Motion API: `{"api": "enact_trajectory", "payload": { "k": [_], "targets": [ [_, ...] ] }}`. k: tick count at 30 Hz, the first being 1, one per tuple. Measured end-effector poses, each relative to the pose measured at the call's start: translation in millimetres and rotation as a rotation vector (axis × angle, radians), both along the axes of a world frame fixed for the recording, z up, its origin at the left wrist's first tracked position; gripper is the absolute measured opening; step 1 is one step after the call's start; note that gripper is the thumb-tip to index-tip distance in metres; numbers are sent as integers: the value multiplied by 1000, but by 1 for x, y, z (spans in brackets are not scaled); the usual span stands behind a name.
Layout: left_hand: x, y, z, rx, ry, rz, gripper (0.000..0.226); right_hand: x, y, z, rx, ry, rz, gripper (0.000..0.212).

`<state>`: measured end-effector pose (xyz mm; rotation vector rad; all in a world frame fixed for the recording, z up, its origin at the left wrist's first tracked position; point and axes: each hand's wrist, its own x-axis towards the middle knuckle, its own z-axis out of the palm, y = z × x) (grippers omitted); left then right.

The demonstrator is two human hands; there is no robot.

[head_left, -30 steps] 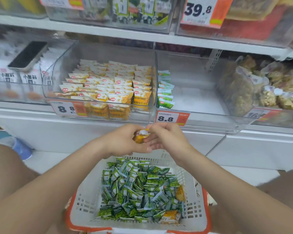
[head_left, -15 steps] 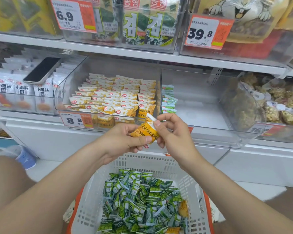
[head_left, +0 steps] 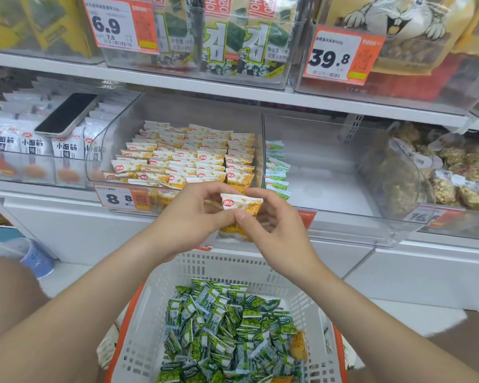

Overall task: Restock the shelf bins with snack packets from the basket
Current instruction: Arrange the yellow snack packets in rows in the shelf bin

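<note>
Fingers of left hand (head_left: pixel 194 217) and right hand (head_left: pixel 273 230) pinch a small yellow-and-white foil packet (head_left: pixel 242 205) (slick): could slip short of clear plastic bin (head_left: pixel 103 158).

A yellow-and-white packet (head_left: pixel 242 205) stands upright, logo forward, pinched between the left hand (head_left: pixel 194 217) and right hand (head_left: pixel 277 230). At 6 o'clock, the white basket (head_left: pixel 233 265) holds heaped green packets (head_left: pixel 227 327). At 11 o'clock, a clear bin (head_left: pixel 100 150) is full of yellow rows (head_left: pixel 183 158). At 2 o'clock, a second bin (head_left: pixel 329 189) holds one green row (head_left: pixel 277 170) along its left wall.

Head cam, fwd/down, close on shelf bins (head_left: pixel 329 189) & basket (head_left: pixel 205 268)
</note>
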<state>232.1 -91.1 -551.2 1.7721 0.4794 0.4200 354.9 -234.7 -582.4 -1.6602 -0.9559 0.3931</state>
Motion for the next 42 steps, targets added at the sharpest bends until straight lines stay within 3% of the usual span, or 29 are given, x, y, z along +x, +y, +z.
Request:
{"api": "enact_trajectory", "payload": {
  "k": [4,8,11,15,20,23,27,32,37,42],
  "targets": [
    [2,2,5,-7,-4,29,31,4,8,5,77,42,-35,37],
    [-1,15,16,-30,46,-200,36,4,16,13,115,48,-89,25],
    [2,22,16,93,85,-178,55,5,20,27,131,26,-91,22],
    [12,28,14,208,61,-28,51,21,30,49,16,-237,-13,23],
    [17,48,4,834,222,138,35,53,61,69,-189,-627,-153,18],
    [18,54,3,1009,302,63,24,65,84,76,-434,-893,-55,29],
    [18,57,4,1092,400,-20,25,61,117,82,-699,-1109,87,22],
    [16,61,2,1107,456,-82,28,55,142,68,-1011,-1116,285,26],
    [14,61,6,1183,471,-156,25,58,144,64,-949,-1221,208,33],
    [16,56,2,1170,401,-99,27,50,136,66,-939,-1245,168,40]
  ]
}}
